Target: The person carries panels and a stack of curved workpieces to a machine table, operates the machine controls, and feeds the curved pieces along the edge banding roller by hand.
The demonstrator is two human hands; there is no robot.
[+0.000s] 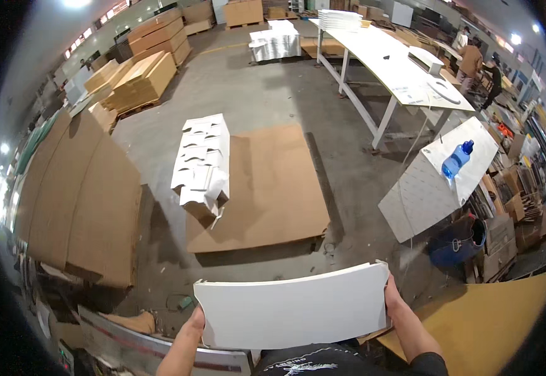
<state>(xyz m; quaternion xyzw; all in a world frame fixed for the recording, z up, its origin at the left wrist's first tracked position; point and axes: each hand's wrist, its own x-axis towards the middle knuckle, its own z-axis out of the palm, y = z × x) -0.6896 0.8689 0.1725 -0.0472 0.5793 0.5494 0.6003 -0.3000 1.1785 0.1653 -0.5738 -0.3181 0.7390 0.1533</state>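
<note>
A long white cardboard piece [292, 307] with a smooth face and folded ends spans the space in front of my body. My left hand [197, 317] is closed on its left end, and my right hand [391, 293] grips the right end. Most of the fingers are hidden behind it. Farther ahead, a stack of similar white folded pieces [204, 156] with curved cut-outs lies along the left side of a low platform topped with brown cardboard [273, 182].
Large brown cardboard sheets [79, 200] stand at the left. A long white table [386, 66] is at the far right. Nearer, a blue bottle [456, 160] rests on a white-topped block [423, 188], beside a dark blue bucket [458, 241]. People [471, 62] work at the back right.
</note>
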